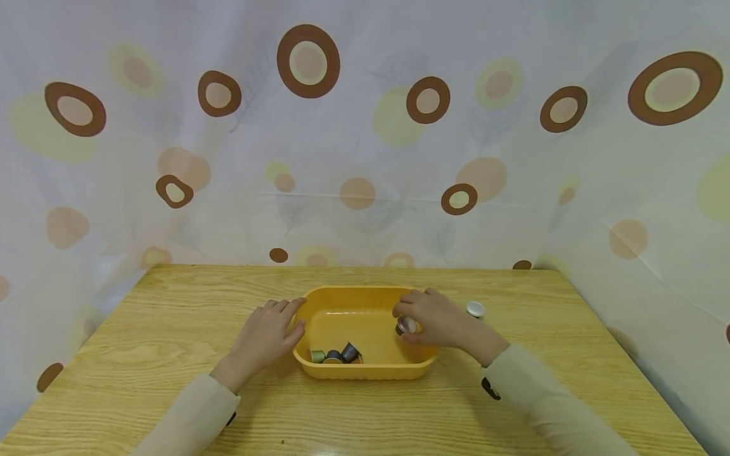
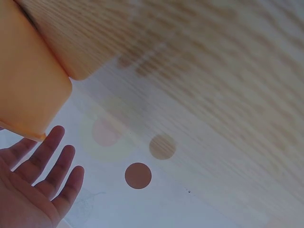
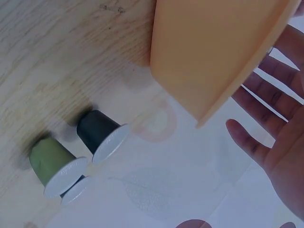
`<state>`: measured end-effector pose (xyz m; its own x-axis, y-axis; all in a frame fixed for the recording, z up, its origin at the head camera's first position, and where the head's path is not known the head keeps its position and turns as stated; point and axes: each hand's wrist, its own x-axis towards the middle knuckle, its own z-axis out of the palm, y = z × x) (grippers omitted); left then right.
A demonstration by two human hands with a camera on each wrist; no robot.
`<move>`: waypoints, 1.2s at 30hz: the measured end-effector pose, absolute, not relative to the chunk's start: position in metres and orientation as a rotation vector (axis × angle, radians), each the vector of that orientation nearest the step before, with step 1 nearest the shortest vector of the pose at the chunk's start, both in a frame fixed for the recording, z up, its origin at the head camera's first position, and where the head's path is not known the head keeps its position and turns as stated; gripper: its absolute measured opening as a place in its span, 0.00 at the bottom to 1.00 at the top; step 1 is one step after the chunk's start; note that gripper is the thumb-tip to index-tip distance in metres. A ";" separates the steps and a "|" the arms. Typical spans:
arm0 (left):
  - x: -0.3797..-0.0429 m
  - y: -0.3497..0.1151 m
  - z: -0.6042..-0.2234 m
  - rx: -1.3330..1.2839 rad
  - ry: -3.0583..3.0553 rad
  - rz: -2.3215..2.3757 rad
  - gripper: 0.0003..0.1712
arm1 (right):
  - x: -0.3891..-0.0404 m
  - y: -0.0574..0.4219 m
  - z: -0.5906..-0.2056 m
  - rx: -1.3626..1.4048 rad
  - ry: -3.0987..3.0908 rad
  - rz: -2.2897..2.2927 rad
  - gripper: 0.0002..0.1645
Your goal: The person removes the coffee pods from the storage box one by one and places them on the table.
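Observation:
In the head view, my right hand [image 1: 438, 320] is over the right end of a yellow plastic bin [image 1: 365, 372] and pinches a coffee capsule [image 1: 407, 325] with a silvery lid. My left hand [image 1: 267, 337] touches the bin's left rim with its fingers extended. The left wrist view shows those fingers loosely spread beside the bin wall [image 2: 33, 71]. At the bin's near left lie several capsules, among them a green capsule [image 1: 317, 356] and a dark capsule [image 1: 350, 353]. The right wrist view has my right hand [image 3: 285, 137] beside the bin; the pinched capsule is mostly hidden there.
Just right of the bin, a white-lidded capsule [image 1: 476, 309] is on the wooden table [image 1: 239, 285]. In the right wrist view, a green capsule [image 3: 54, 164], a black capsule [image 3: 99, 133] and a partly hidden capsule [image 3: 75, 191] stand together. A patterned curtain [image 1: 353, 139] surrounds the table.

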<state>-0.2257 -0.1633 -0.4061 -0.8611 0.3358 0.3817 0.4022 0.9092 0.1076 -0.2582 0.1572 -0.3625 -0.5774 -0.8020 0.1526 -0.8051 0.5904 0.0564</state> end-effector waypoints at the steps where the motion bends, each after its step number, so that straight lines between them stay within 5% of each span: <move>1: -0.226 -0.163 -0.406 -0.543 -2.715 -0.260 0.24 | -0.259 0.158 -0.362 1.348 -2.646 0.026 0.18; 36: -0.226 -0.164 -0.407 -0.539 -2.734 -0.279 0.24 | -0.264 0.219 -0.342 1.074 -2.641 0.080 0.15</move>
